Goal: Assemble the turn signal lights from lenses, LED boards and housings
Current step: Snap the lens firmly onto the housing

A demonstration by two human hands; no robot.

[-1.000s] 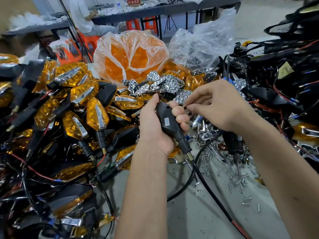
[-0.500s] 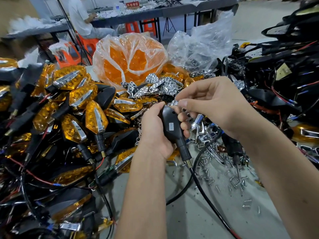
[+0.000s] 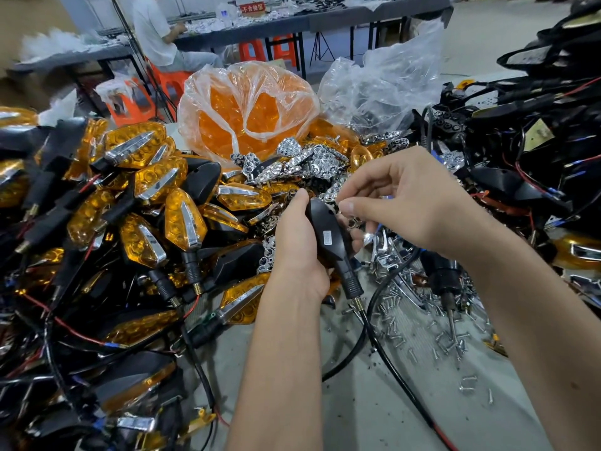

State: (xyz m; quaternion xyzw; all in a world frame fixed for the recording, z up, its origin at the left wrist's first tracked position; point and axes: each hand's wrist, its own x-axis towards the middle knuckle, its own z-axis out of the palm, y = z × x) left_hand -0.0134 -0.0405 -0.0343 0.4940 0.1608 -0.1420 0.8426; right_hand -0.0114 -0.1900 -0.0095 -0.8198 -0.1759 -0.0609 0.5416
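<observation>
My left hand (image 3: 294, 252) grips a black turn signal housing (image 3: 328, 234) with its back toward me, a white label on it and its stem and cable (image 3: 383, 346) hanging down toward the table. My right hand (image 3: 400, 203) hovers at the housing's upper right edge, thumb and forefinger pinched on something small that I cannot make out. Chrome reflector inserts (image 3: 312, 161) lie heaped just behind both hands. Finished amber-lensed lights (image 3: 182, 219) pile up on the left.
A plastic bag of amber lenses (image 3: 250, 109) stands at the back centre, a clear bag (image 3: 380, 83) beside it. Black housings with wires (image 3: 520, 141) are stacked on the right. Loose screws (image 3: 422, 327) and a screwdriver (image 3: 445, 288) lie on the grey table. A seated person (image 3: 156, 34) works behind.
Both hands have lifted slightly with the housing. My right hand's pinched fingers have shifted from beside the left fingers to the housing's upper right edge.
</observation>
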